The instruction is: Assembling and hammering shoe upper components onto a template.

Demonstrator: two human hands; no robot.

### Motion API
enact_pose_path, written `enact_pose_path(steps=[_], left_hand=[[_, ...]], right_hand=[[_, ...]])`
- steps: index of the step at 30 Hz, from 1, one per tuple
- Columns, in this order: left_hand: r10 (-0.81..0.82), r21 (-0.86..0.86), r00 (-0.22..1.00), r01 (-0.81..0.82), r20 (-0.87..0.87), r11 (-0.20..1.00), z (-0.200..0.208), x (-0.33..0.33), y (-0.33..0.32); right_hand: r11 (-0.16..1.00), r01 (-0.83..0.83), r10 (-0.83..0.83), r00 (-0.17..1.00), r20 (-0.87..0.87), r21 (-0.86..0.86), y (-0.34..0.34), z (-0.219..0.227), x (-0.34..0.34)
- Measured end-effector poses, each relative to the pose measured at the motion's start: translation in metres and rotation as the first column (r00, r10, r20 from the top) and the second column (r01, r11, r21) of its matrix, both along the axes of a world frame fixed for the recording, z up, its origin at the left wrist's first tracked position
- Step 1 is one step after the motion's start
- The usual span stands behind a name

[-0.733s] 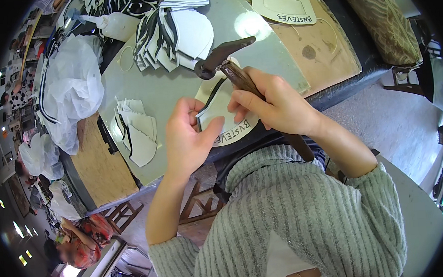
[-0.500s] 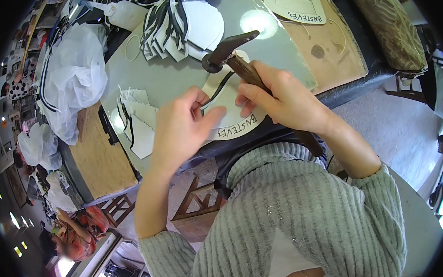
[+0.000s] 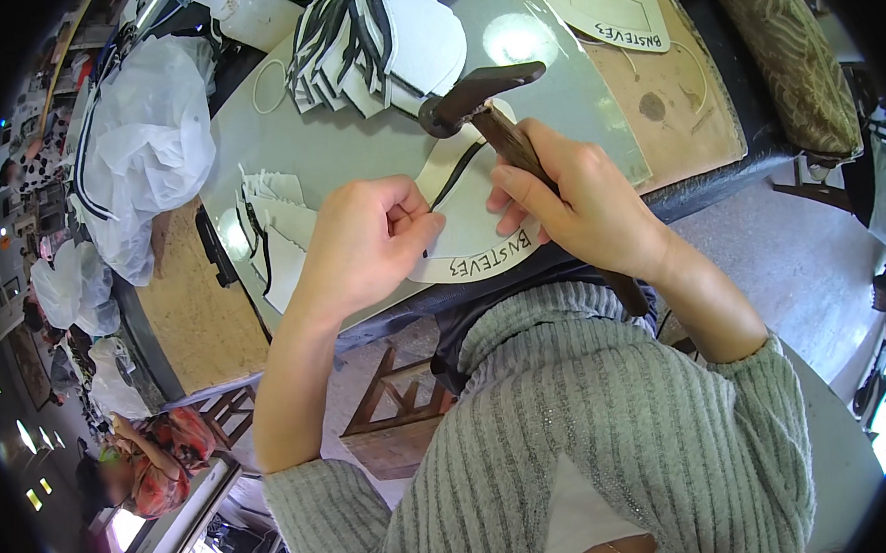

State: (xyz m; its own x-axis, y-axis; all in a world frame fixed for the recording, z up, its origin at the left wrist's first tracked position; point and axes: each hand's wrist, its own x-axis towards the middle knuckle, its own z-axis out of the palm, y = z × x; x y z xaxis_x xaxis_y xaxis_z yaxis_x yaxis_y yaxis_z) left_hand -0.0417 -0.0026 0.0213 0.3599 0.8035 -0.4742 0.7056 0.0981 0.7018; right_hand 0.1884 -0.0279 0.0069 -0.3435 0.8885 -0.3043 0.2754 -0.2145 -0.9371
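A cream pattern card [image 3: 441, 269] with handwritten lettering lies near the table's front edge, with a white cut piece [image 3: 475, 210] on it. A narrow black strip [image 3: 458, 174] runs along that piece to the fingertips of my left hand [image 3: 361, 246]. There my thumb and fingers are closed in a pinch on the strip; the exact grip is partly hidden. My right hand [image 3: 594, 203] is wrapped round the wooden handle of a hammer [image 3: 516, 140]. Its dark metal head [image 3: 478, 92] is raised over the far end of the card, and the lower fingers hang near the white piece.
Black-edged white pieces [image 3: 421, 52] lie stacked at the far side, beside a white bottle [image 3: 259, 21]. More white pieces [image 3: 286, 235] sit left of my left hand. Another pattern card [image 3: 605, 13] rests on a board at right. Plastic bags [image 3: 160, 141] crowd the left; a person [image 3: 162, 461] sits beyond.
My left thumb has closed against the fingers in a pinch at the black strip. The right hand still holds the hammer in nearly the same pose. The whole view has shifted slightly.
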Motion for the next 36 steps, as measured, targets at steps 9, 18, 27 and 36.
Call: enact_pose_path(steps=[9,18,27,36], left_hand=[[-0.039,0.443,0.929,0.213,-0.369,0.871,0.002,0.014,-0.031],[-0.404,0.669,0.881,0.457,-0.248,0.586,-0.033,0.011,-0.067],[-0.084,0.714,0.979,-0.075,0.184,0.696,-0.039,0.024,-0.039],[0.177,0.810,0.984,-0.122,0.023,0.573,-0.040,0.055,-0.035]], right_hand=[[0.994,-0.037,0.027,0.995,-0.097,-0.099,0.003,0.003,0.012],[0.993,0.113,-0.105,0.982,0.159,-0.039,0.015,0.022,0.050],[0.819,-0.492,0.131,0.661,0.739,0.295,0.009,0.046,0.044],[0.704,-0.690,0.221,0.441,0.870,0.171,0.027,0.042,0.047]])
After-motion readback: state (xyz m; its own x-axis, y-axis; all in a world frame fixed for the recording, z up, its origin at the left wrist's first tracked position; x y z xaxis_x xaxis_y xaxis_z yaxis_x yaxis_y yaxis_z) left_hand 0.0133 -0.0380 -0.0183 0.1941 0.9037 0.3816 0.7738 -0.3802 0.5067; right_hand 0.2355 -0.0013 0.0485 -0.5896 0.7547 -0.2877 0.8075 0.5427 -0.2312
